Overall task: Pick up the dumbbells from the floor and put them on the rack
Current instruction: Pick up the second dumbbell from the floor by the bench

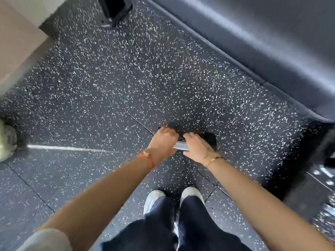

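Observation:
A black dumbbell with a silver handle lies low over the speckled rubber floor, straight ahead of my feet. Its right head shows dark behind my right hand; the left head is hidden under my left hand. My left hand, with a red cord on the wrist, curls over the left end of the handle. My right hand, with a gold bracelet, wraps the right end. Whether the dumbbell rests on the floor or hangs just above it I cannot tell. No rack is in view.
A long black padded bench runs along the upper right. A dark equipment foot stands at the top. A beige wall is on the left, a pale object at the left edge. Dark gear sits at the right edge.

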Demonstrator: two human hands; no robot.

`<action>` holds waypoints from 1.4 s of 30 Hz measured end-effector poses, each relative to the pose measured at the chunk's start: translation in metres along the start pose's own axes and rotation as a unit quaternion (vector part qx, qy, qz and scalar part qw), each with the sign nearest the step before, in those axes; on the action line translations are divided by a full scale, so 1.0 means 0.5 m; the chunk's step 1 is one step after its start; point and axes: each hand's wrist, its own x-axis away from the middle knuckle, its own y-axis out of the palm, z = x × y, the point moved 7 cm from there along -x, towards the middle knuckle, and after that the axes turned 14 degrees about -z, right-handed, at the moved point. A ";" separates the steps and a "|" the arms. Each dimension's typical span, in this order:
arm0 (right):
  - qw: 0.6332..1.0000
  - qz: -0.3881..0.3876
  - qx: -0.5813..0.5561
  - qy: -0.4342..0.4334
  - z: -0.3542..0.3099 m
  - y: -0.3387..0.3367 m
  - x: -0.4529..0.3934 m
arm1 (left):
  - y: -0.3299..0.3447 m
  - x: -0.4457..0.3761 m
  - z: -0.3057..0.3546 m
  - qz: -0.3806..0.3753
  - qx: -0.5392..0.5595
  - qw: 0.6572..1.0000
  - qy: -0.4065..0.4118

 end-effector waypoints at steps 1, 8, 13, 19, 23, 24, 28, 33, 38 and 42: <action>1.000 -0.009 0.009 0.007 0.005 0.013 -0.015 | 0.011 -0.014 0.006 -0.009 -0.017 1.000 0.000; 0.996 -0.014 0.043 0.080 0.024 0.030 -0.051 | 0.052 -0.073 0.029 -0.058 -0.074 0.995 -0.031; 0.995 -0.026 0.032 0.093 0.014 0.016 -0.028 | 0.036 -0.054 0.025 -0.053 -0.055 0.997 -0.028; 0.996 0.010 0.002 0.091 -0.044 -0.081 0.106 | -0.079 0.079 0.021 -0.031 -0.041 0.998 -0.026; 0.993 0.032 -0.061 0.094 -0.098 -0.172 0.253 | -0.214 0.214 0.030 -0.039 -0.048 0.998 -0.015; 0.992 0.036 -0.069 0.096 -0.115 -0.198 0.294 | -0.254 0.251 0.034 -0.042 -0.059 0.997 -0.012; 0.993 0.054 -0.048 0.095 -0.189 -0.319 0.465 | -0.426 0.406 0.054 -0.052 -0.111 0.992 -0.005; 0.990 0.086 -0.057 0.093 -0.254 -0.463 0.687 | -0.637 0.594 0.089 -0.043 -0.138 0.989 0.008; 0.986 0.107 -0.071 0.102 -0.292 -0.591 0.901 | -0.825 0.756 0.146 0.010 -0.162 0.986 0.047; 0.981 0.124 -0.090 0.118 -0.308 -0.662 1.050 | -0.938 0.863 0.199 0.037 -0.185 0.979 0.073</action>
